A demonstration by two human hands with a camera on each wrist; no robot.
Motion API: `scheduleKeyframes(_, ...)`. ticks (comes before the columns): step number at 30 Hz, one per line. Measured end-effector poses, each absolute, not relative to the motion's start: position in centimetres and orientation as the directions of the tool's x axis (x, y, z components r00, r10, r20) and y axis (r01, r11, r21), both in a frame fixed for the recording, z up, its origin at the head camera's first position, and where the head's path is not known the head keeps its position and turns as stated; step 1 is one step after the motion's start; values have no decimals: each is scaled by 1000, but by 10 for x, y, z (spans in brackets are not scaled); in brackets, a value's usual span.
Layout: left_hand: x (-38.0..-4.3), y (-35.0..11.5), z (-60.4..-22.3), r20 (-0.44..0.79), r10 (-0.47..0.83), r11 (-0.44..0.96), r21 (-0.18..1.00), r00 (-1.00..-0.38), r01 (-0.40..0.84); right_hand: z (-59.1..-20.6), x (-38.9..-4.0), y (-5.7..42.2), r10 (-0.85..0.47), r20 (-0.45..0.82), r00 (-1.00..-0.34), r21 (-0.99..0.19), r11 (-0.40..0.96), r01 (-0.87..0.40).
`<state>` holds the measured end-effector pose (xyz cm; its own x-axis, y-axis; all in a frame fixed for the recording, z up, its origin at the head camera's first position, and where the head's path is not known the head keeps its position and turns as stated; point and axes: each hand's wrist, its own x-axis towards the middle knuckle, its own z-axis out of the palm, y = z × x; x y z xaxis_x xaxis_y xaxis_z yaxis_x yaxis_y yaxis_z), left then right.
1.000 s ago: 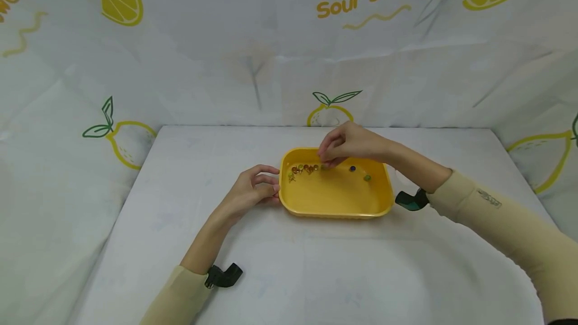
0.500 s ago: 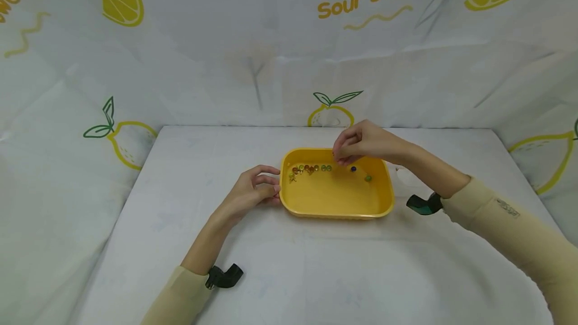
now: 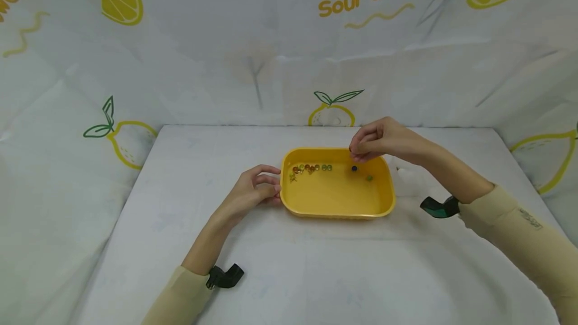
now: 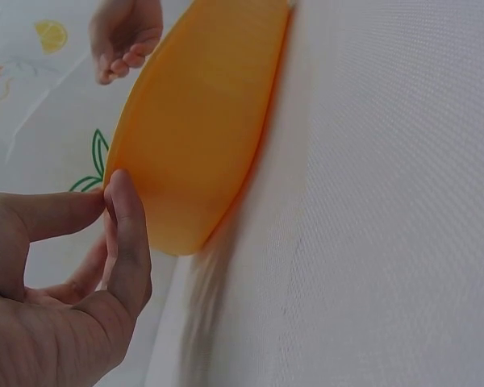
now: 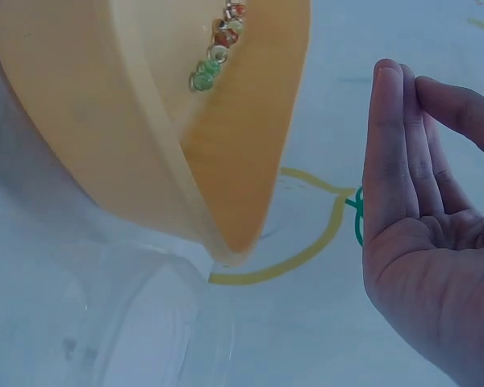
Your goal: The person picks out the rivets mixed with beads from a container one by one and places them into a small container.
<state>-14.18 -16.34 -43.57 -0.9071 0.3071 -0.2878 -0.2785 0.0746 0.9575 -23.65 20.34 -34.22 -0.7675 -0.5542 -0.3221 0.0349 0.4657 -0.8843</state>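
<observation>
Plainly, we see two bare hands at work around a yellow tray (image 3: 334,197), which sits on a white table (image 3: 289,275) near its far edge. Our left hand (image 3: 255,187) holds the tray's left end; in the left wrist view the thumb and fingers pinch the rim between them. Our right hand (image 3: 384,139) hangs over the far right part of the tray, its thumb tip brought against the fingertips; we cannot tell whether anything small is caught between them.

Inside the tray, we find a row of small beads (image 3: 311,168) lying along the far wall in the left half, amber and green ones side by side, with two green beads (image 3: 327,167) at the right end. A little yellow piece (image 3: 292,177) lies near the row's left end, too small for us to make out. Well apart to the right, a dark blue bead (image 3: 354,168) lies below the right hand's fingers, and a single green bead (image 3: 370,178) lies near the right wall.

Just beside the tray's right end, we notice a clear container (image 5: 149,330) in the right wrist view. Behind the table, we see white cloth (image 3: 203,29) printed with lemons.
</observation>
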Motion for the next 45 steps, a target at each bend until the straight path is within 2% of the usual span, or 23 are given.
scheduleKeyframes(23,-142,-164,-435,-292,289,86,956,-912,-279,-343,-214,262,-434,-292,-852,-826,564,-4)
scheduleKeyframes(34,-141,-163,-435,-292,290,94,956,-912,-276,-354,-208,292,-346,-310,-886,-802,595,48)
scheduleKeyframes(45,-141,-163,-435,-289,294,97,957,-911,-272,-360,-209,307,-306,-351,-885,-774,627,89)
